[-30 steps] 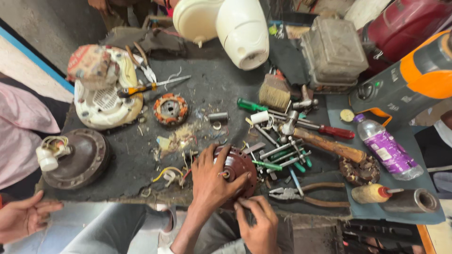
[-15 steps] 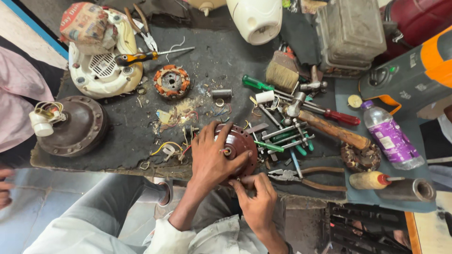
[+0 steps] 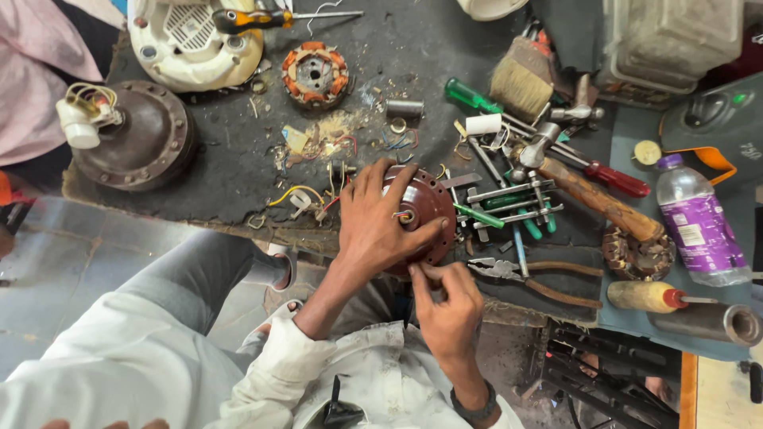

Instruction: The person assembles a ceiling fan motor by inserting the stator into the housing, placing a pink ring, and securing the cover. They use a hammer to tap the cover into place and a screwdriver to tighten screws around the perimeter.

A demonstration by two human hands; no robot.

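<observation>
**Two hands on a brown motor housing at a crowded repair table**

Dark and grimy, the table (image 3: 238, 171) is littered with parts and tools, and the round brown motor housing (image 3: 420, 214) sits at its near edge, just in front of the person. Their left hand (image 3: 373, 226) lies spread over the housing's top and left side, its grip wide and pressed on the shell, fingers reaching to the centre where short wires stick out. Their right hand (image 3: 447, 298) is at the housing's lower rim, fingertips pinched narrow on something too small to make out.

Close on the right, touching or nearly touching the housing, lies a pile of spanners (image 3: 509, 199) and green-handled screwdrivers (image 3: 485, 216), with pliers (image 3: 524, 274) just beyond the right hand. Farther right are a wooden-handled hammer (image 3: 600, 199), a red-handled screwdriver (image 3: 616, 179), a copper-wound coil (image 3: 636, 254) and a clear bottle with a purple label (image 3: 695, 222).

Behind the housing lie loose wire scraps (image 3: 318, 143), an orange-wound stator (image 3: 315, 75), a brush (image 3: 520, 79) and a white fan casing (image 3: 195, 40). Well to the left sits another brown motor body (image 3: 139, 139) with a white capacitor.
</observation>
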